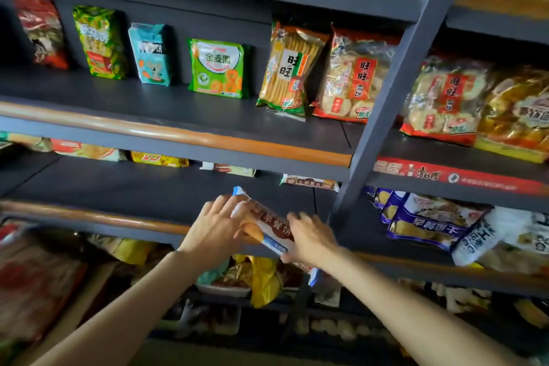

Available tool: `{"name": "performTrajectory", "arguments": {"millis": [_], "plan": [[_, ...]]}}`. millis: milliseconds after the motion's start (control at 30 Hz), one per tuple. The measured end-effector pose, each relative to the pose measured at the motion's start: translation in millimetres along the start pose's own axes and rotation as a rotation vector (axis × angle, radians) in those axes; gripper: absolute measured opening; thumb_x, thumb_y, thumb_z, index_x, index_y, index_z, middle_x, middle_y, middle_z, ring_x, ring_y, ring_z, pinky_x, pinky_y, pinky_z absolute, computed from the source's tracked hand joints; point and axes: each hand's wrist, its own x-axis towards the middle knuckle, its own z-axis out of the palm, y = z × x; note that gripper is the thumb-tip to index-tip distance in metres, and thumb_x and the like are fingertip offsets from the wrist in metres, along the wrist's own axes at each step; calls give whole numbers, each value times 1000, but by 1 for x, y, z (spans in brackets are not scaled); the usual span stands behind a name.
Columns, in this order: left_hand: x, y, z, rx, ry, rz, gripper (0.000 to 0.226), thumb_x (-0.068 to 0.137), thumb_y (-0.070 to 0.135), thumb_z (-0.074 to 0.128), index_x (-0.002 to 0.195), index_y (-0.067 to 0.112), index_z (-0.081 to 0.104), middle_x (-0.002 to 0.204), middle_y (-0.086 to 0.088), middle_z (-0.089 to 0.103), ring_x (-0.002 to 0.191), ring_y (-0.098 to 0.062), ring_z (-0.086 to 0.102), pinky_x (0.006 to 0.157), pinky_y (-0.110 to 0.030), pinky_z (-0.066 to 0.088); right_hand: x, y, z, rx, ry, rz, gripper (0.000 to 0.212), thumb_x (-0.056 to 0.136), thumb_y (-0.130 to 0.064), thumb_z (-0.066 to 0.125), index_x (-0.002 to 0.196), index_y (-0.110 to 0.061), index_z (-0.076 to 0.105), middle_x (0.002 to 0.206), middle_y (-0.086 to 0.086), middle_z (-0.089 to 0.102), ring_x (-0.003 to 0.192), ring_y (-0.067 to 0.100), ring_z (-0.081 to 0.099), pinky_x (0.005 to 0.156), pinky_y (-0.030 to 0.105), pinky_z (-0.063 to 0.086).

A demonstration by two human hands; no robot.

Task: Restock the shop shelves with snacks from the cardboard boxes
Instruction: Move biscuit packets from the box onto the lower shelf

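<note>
Hands hold one biscuit packet.

Dark grey shelf with wooden front edge: 6 snack packets stand along its back edge, the 2 largest nearest its right end.

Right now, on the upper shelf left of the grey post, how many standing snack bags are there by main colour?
Red: 2
Green: 2
Teal: 1
Gold: 1
Total: 6
</note>
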Motion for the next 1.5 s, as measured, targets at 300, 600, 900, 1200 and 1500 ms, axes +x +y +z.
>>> {"name": "performTrajectory", "arguments": {"millis": [300, 600, 900, 1200, 1500], "plan": [[7, -72, 75, -364, -205, -594, 56, 81, 9, 58, 135, 10, 42, 134, -11, 46, 121, -33, 43, 94, -40, 35, 119, -20, 39, 9, 95, 183, 93, 72, -39, 77, 142, -20, 20, 145, 8, 30, 130, 37, 29, 96, 52, 42], [87, -73, 183, -565, -531, -293, 61, 82, 11, 57, 140, 17, 38, 156, -7, 14, 142, -23, 19, 110, -35, 29, 204, 31, 102, -213, 359, 406, 60, 75, -11, 71, 128, -15, 42, 124, 9, 47, 116, 37, 42, 91, 52, 39], [142, -47, 265, -681, -482, -166, 57, 85, 6, 54, 139, 15, 39, 149, -4, 30, 132, -20, 37, 101, -22, 29, 262, 91, 133, -215, 526, 613, 61, 83, -11, 63, 135, -19, 33, 137, 5, 39, 130, 29, 31, 108, 51, 23], [160, -22, 288, -691, -496, -114, 63, 87, 12, 54, 145, 21, 28, 155, 0, 15, 135, -21, 34, 103, -26, 32, 276, 108, 146, -127, 533, 554, 78, 85, -13, 63, 147, -21, 16, 149, 9, 20, 134, 32, 24, 111, 46, 25], [65, -58, 200, -626, -25, -471, 39, 77, 8, 49, 114, 9, 59, 111, -11, 54, 101, -33, 54, 83, -42, 45, 206, 14, 129, 225, 483, 131, 70, 72, 12, 56, 138, -5, 38, 134, 19, 39, 123, 38, 38, 104, 41, 34]]}}
